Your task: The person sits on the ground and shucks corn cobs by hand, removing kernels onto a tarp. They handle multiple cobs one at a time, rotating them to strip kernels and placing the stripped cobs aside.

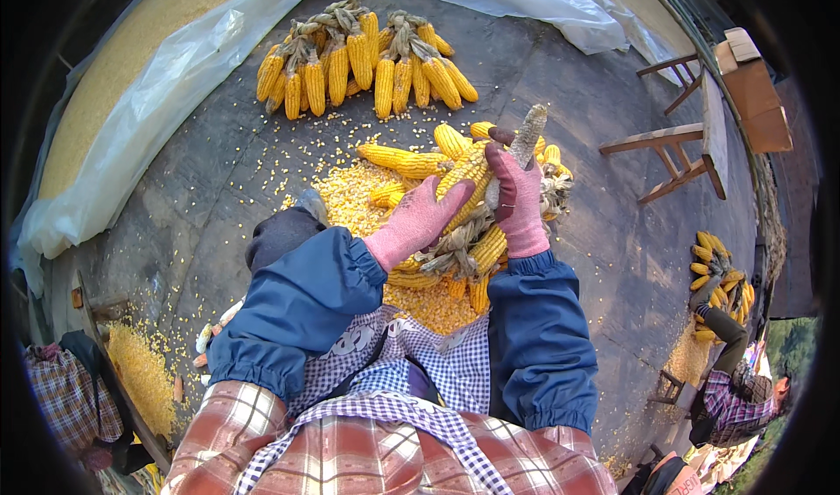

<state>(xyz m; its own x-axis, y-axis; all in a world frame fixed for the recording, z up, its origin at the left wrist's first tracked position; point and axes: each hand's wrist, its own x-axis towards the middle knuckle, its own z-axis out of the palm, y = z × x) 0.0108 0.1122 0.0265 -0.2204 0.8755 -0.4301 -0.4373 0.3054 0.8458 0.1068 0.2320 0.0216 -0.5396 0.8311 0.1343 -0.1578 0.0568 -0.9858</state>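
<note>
In a pink work glove with darker patches, my left hand (420, 221) grips an ear of yellow corn (467, 170). My right hand (517, 196), gloved the same way, is wrapped around a bare corn cob (529, 131) whose upper end sticks out above the fingers. The cob lies close along the ear's right side; whether they touch is hidden by my right hand. Beneath both hands sits a bundle of corn ears (485, 249) with braided dry husks (453, 259). Loose kernels (354, 196) are heaped to its left and below it, near my checked apron (453, 357).
Braided corn ears (341, 62) lie farther out on the dark ground sheet (577, 101). Clear plastic sheeting (190, 101) borders spread grain (98, 114). A wooden bench (712, 128) and cardboard box (755, 95) stand right. One person (735, 390) handles corn; another (72, 390) is left.
</note>
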